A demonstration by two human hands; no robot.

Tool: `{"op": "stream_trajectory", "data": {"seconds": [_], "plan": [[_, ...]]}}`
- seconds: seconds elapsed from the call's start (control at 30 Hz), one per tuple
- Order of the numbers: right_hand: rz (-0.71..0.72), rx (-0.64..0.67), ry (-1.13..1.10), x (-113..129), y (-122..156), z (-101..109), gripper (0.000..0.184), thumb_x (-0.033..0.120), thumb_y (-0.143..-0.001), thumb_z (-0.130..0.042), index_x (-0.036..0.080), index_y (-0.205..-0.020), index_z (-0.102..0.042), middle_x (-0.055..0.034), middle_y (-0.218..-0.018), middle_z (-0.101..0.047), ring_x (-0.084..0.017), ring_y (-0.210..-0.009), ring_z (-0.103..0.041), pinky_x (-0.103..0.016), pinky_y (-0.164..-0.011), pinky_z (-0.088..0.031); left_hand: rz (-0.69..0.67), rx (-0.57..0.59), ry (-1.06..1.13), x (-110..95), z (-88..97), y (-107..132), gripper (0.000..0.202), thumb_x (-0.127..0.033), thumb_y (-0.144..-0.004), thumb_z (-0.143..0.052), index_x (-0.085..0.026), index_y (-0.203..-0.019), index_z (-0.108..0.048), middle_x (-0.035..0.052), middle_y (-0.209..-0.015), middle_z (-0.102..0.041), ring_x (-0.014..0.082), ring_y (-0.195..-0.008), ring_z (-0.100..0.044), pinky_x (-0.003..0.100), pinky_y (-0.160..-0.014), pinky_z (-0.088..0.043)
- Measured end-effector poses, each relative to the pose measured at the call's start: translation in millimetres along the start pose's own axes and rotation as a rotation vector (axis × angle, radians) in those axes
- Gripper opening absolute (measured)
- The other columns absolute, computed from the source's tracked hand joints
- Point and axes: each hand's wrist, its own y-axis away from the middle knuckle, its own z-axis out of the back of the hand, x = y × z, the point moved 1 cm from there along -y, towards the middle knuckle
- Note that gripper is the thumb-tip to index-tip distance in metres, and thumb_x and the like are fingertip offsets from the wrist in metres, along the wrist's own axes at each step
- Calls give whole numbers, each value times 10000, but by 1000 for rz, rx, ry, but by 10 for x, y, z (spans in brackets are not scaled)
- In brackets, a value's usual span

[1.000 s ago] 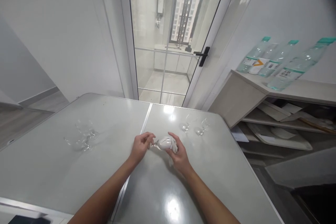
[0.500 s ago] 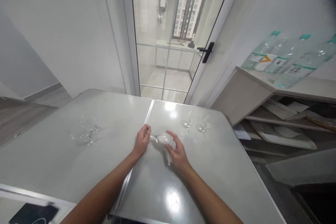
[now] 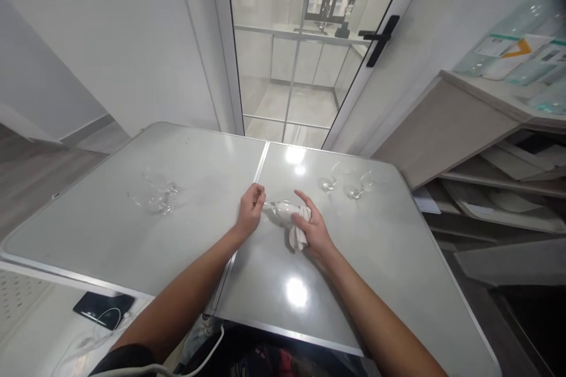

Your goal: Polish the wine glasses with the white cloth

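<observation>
A small clear stemmed glass [image 3: 284, 211] lies sideways above the table between my hands. My left hand [image 3: 250, 210] is closed around its stem end, and its fingers hide the foot. At the other end, my right hand [image 3: 316, 231] grips a white cloth [image 3: 298, 239] against the bowl's mouth. Part of the cloth is tucked at or into the bowl and part hangs below my thumb; my index finger stretches out. Right of my hands are two more clear glasses, a nearer one [image 3: 355, 192] and another [image 3: 328, 186] beside it.
Several clear glasses [image 3: 163, 197] are grouped on the left half of the grey table [image 3: 198, 259]. A metal seam [image 3: 262, 160] divides the tabletop. A shelf unit [image 3: 477, 121] with plastic bottles [image 3: 526, 53] stands to the right. Below the left edge lies a dark phone-like device [image 3: 104, 309].
My view has tipped downward, so the table's near edge shows. The cloth's hanging end has shifted and looks more bunched under my right hand. Both hands keep their hold.
</observation>
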Motion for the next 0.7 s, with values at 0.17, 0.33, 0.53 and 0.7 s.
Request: {"op": "stream_trajectory", "data": {"seconds": [0.17,0.33,0.53,0.7], "plan": [[38,53,16,6,-24,26,659,487,-932,-683,297,-1527,-473,-67,-1075,-717,-256,-934,-699,-465,-912,-583,31,-36,26,54,-15,32,310,-449,-999,-511,-221,-795,-454,-28,-706,-366,122,-571,-336,256,-513,-325],[277,271,299,3,15,26,477,375,-921,-698,326,-1390,-626,-56,-1144,-728,-277,-1030,-693,-611,-1148,-400,170,-33,140,116,-46,36,335,-466,-988,-529,-219,-779,-439,-44,-702,-332,95,-508,-278,233,-435,-251],[-107,86,-219,30,20,-6,757,546,-928,-674,274,-1571,-383,-65,-973,-728,-225,-745,-696,-347,-684,-587,-72,-4,-34,-27,18,37,294,-449,-986,-540,-213,-812,-514,3,-776,-433,136,-633,-407,250,-512,-348],[256,204,240,22,37,48,549,426,-976,-635,317,-1497,-503,-93,-1288,-683,-283,-1124,-664,-517,-1093,-474,94,-89,70,75,-39,59,342,-490,-1010,-497,-222,-799,-476,-38,-689,-351,110,-531,-325,239,-466,-292]]}}
